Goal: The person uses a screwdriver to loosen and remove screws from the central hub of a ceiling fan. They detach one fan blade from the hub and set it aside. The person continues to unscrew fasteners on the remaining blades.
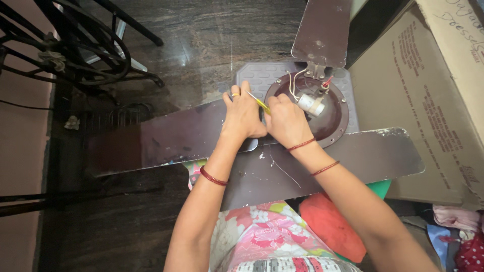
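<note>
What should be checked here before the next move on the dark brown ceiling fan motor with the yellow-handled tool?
1. Yellow-handled tool held between both hands: ok.
2. Tool tip seated on its target: cannot tell, hidden by right hand.
3. Left hand steadying the round dark brown fan motor housing: ok.
4. White cylindrical capacitor and its loose wires clear of the tool: ok.
5. Long brown fan blade resting across the lap: ok.
</note>
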